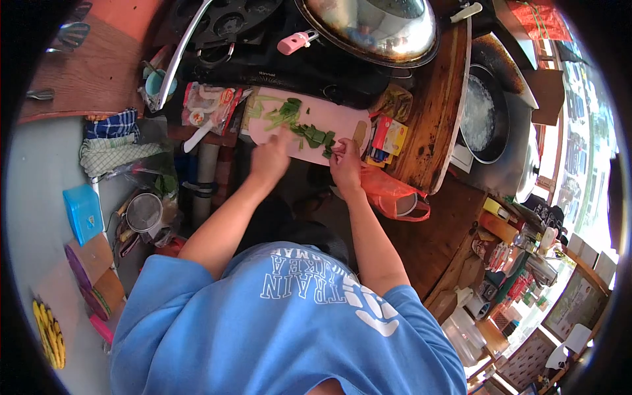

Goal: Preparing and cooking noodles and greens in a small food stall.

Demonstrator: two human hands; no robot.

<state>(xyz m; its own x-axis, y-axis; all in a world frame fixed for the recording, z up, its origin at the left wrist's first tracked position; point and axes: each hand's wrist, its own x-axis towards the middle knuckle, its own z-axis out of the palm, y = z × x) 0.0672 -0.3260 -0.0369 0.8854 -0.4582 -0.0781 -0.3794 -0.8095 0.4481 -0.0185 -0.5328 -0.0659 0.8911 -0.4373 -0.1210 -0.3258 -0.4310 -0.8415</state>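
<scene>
On the pink cutting board [313, 108] lie chopped pale green stems [266, 118] and darker cut leafy greens [316, 137]. My left hand [271, 158] is over the board's near left, below the greens, its fingers smeared by motion. My right hand [344, 161] is at the near right edge, fingers curled next to the dark green pieces; what they hold is too small to make out. A white-handled utensil [197, 137] lies left of the board, by a plastic food package [207, 105]. Small boxes [388, 138] stand to the right.
A black stove [276, 79] with a domed metal lid [368, 26] is behind the board. A pan [484, 115] sits far right. A red bag [392, 194] hangs below my right side. Folded cloths [112, 148], a strainer [143, 212] and bananas [47, 332] are left.
</scene>
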